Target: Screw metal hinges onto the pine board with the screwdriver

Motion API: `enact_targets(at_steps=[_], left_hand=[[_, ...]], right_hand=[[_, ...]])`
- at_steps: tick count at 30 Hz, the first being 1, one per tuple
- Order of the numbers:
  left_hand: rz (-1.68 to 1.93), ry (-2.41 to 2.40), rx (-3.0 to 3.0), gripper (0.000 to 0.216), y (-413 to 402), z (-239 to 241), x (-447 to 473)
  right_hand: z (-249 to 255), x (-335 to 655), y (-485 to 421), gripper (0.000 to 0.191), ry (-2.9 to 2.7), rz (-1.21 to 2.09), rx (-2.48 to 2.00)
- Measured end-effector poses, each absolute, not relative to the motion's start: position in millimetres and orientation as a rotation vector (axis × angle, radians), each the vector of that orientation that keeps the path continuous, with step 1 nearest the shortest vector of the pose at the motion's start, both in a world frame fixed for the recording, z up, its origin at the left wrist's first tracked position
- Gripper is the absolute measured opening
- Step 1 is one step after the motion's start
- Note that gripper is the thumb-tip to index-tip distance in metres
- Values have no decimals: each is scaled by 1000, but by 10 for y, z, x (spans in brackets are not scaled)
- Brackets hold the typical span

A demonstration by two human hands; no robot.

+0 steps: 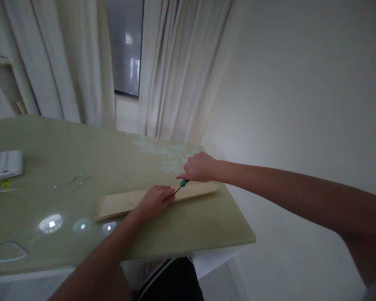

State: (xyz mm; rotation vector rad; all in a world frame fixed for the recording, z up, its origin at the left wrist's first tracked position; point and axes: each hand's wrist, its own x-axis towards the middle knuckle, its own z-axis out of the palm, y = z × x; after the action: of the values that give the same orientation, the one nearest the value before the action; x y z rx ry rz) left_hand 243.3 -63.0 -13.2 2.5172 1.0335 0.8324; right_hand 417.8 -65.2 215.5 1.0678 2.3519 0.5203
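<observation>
A pale wooden board [119, 203] lies flat on the table, running slantwise toward the right corner. My right hand [201, 166] is closed round the handle of a screwdriver [183, 183] with a green handle. Its thin shaft slants down and left to the board, beside the fingers of my left hand [156, 201]. That left hand rests over the middle of the board and grips it, fingers close together. Whatever sits right at the screwdriver's tip is hidden by these fingers.
Several small metal pieces [78, 184] lie on the green tabletop [81, 146]. A white power strip or box [5, 164] stands at the left, with a white cable loop [8, 252] nearer me. Curtains [178, 71] and a wall [301, 104] border the table.
</observation>
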Motion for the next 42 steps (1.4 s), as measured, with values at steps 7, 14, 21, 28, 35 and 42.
enact_targets(at_steps=[7,14,21,28,35,42], left_hand=[[843,1048,2525,24,-638,-122,2422],[841,1049,2537,22,-643,-103,2430],[840,1066,2541,24,-631,-114,2420],[841,1050,2567,23,-635,-132,2431],[822,1079,2590,20,-650,-138,2433],[807,1102,2580,23,-621,-171,2440]], right_hand=[[2318,4224,-608,41,2577,444,827],[2140,4163,-563,70,2437,566,1242],[2185,4195,-602,53,2566,397,1004],[2243,4153,-579,57,2480,495,1065],[2135,4067,-640,57,2511,568,920],[2226,4139,-604,53,2492,472,864]])
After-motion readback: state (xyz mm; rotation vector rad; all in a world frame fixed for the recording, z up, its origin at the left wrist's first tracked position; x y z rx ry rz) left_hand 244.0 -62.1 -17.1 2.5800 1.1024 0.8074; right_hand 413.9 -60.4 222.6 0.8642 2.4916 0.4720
